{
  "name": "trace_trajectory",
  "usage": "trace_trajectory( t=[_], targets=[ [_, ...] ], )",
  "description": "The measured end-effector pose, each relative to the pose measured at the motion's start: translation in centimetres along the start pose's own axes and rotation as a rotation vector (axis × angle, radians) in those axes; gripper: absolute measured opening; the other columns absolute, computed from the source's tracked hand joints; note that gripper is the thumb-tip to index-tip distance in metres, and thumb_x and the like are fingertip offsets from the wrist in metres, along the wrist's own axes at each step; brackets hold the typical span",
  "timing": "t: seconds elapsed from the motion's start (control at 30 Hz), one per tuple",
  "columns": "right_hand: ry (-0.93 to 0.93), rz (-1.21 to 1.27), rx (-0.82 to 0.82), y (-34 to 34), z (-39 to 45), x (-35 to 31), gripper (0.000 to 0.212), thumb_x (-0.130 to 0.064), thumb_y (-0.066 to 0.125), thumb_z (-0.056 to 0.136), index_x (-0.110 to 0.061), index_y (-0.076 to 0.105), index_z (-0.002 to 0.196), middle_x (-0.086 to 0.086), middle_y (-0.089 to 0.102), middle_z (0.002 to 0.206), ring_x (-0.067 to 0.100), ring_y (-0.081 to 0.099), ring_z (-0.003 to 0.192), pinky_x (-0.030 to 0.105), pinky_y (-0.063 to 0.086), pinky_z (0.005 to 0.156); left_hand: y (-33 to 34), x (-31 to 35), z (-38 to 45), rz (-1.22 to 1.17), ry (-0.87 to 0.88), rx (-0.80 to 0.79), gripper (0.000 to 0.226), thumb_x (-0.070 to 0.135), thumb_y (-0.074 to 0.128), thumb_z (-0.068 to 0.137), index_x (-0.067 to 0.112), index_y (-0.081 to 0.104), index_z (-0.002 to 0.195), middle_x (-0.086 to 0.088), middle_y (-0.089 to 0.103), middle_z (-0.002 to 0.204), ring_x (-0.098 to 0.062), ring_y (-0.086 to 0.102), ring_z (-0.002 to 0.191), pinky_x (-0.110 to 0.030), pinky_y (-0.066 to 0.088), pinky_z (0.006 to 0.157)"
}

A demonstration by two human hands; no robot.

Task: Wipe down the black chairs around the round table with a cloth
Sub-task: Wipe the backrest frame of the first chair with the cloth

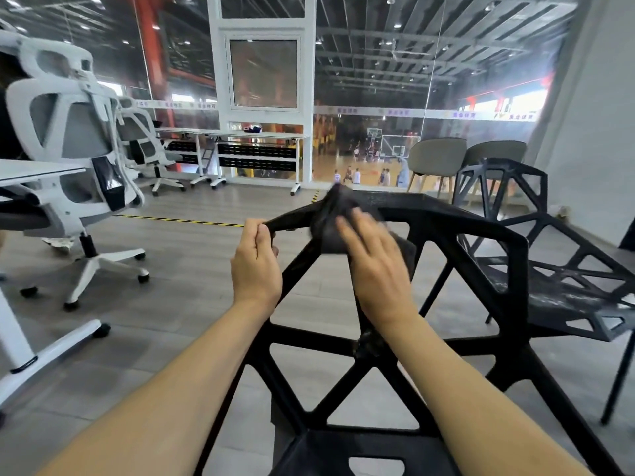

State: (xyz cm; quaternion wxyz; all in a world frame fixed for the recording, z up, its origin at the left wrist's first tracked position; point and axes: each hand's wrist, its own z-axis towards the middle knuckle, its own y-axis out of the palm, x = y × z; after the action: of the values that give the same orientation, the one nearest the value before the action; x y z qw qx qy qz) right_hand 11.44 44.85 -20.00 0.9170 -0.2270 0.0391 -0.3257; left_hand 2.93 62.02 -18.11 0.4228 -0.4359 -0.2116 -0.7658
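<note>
A black chair (481, 235) with an open lattice back stands right in front of me, its backrest facing me. My left hand (256, 266) grips the top left corner of that backrest, thumb and fingers curled round the bar. My right hand (374, 266) lies flat with straight fingers on a dark grey cloth (331, 221), pressing it against the upper bar of the backrest. The cloth bunches up over the top edge. A second black lattice chair (549, 269) stands just to the right, its seat dusty.
White office chairs (75, 132) and a white desk (34, 168) stand at the left. Two grey shell chairs (436, 156) sit by the glass wall behind. Grey wood floor with a yellow-black tape line (178, 220) stretches ahead. No round table shows.
</note>
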Motion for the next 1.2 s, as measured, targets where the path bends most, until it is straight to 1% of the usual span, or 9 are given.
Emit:
trace_trajectory(
  t=[0.1,0.33,0.5,0.6,0.73,0.9,0.97,1.07,1.2],
  targets=[
    [0.212,0.061,0.044,0.6,-0.4,-2.0,0.066,0.011,0.049,0.093,-0.011,0.039,0.155,0.012,0.032,0.162,0.027,0.025,0.152,0.048,0.025,0.123,-0.1,-0.1,0.3,-0.025,0.001,-0.027,0.026,0.039,0.030,0.099,0.026,0.049,0.087,0.012,0.055,0.069,-0.021,0.052,0.065,-0.053,0.048,0.068],
    [-0.256,-0.023,-0.102,0.2,-1.7,-1.6,0.061,0.007,0.051,0.093,-0.007,0.044,0.151,0.017,0.039,0.158,0.032,0.035,0.148,0.047,0.029,0.121,-0.4,-0.2,0.3,-0.118,-0.020,-0.049,0.026,0.031,0.035,0.101,0.018,0.053,0.088,0.009,0.053,0.065,-0.014,0.047,0.055,-0.034,0.036,0.059],
    [0.269,-0.183,0.109,-2.8,2.4,4.5,0.056,0.006,0.049,0.092,-0.002,0.047,0.147,0.020,0.048,0.149,0.037,0.044,0.138,0.050,0.035,0.117,0.2,-0.1,0.4,-0.159,-0.049,-0.060,0.027,0.027,0.035,0.103,0.019,0.053,0.085,0.008,0.050,0.065,-0.015,0.044,0.058,-0.029,0.034,0.053],
    [0.402,-0.051,0.168,-2.2,3.5,4.4,0.047,-0.003,0.049,0.093,-0.002,0.054,0.141,0.019,0.055,0.142,0.037,0.048,0.132,0.048,0.037,0.115,0.3,-0.1,0.4,-0.149,-0.055,-0.071,0.027,0.027,0.034,0.104,0.019,0.052,0.086,0.008,0.050,0.067,-0.015,0.045,0.061,-0.028,0.035,0.053],
    [0.065,0.168,-0.032,1.2,6.7,-3.9,0.046,-0.017,0.046,0.090,-0.009,0.061,0.133,0.015,0.058,0.133,0.036,0.051,0.123,0.046,0.038,0.108,0.2,0.1,0.8,-0.186,-0.081,-0.060,0.026,0.031,0.037,0.098,0.030,0.055,0.079,0.012,0.052,0.063,-0.015,0.044,0.057,-0.032,0.034,0.053],
    [-0.137,-0.040,-0.200,0.1,9.0,-3.1,0.048,-0.029,0.035,0.088,-0.015,0.061,0.126,0.014,0.062,0.114,0.035,0.056,0.100,0.045,0.045,0.086,-0.3,-0.1,0.8,-0.260,-0.069,-0.083,0.028,0.025,0.037,0.104,0.024,0.054,0.082,0.001,0.045,0.063,-0.014,0.037,0.054,-0.028,0.029,0.048],
    [0.038,-0.120,-0.174,-1.7,8.9,1.4,0.050,-0.028,0.029,0.088,-0.011,0.059,0.124,0.019,0.061,0.113,0.039,0.057,0.098,0.046,0.046,0.083,-0.2,-0.2,0.6,-0.238,-0.048,-0.095,0.030,0.025,0.034,0.107,0.024,0.053,0.083,0.000,0.045,0.065,-0.014,0.038,0.055,-0.026,0.030,0.048],
    [0.430,-0.137,-0.193,-5.6,7.8,8.7,0.030,-0.029,0.039,0.097,-0.011,0.054,0.116,0.021,0.058,0.107,0.042,0.056,0.095,0.043,0.039,0.073,0.1,-0.2,0.7,-0.229,-0.055,-0.102,0.030,0.027,0.034,0.107,0.025,0.054,0.083,0.002,0.049,0.068,-0.013,0.041,0.055,-0.026,0.032,0.049],
    [0.635,-0.138,-0.211,-9.0,5.6,11.3,0.019,-0.039,0.046,0.094,-0.021,0.049,0.089,0.013,0.059,0.091,0.035,0.051,0.083,0.040,0.036,0.071,0.3,-0.1,0.8,-0.204,-0.082,-0.091,0.031,0.028,0.034,0.106,0.024,0.053,0.082,0.001,0.050,0.070,-0.012,0.042,0.053,-0.025,0.033,0.048]
  ],
)
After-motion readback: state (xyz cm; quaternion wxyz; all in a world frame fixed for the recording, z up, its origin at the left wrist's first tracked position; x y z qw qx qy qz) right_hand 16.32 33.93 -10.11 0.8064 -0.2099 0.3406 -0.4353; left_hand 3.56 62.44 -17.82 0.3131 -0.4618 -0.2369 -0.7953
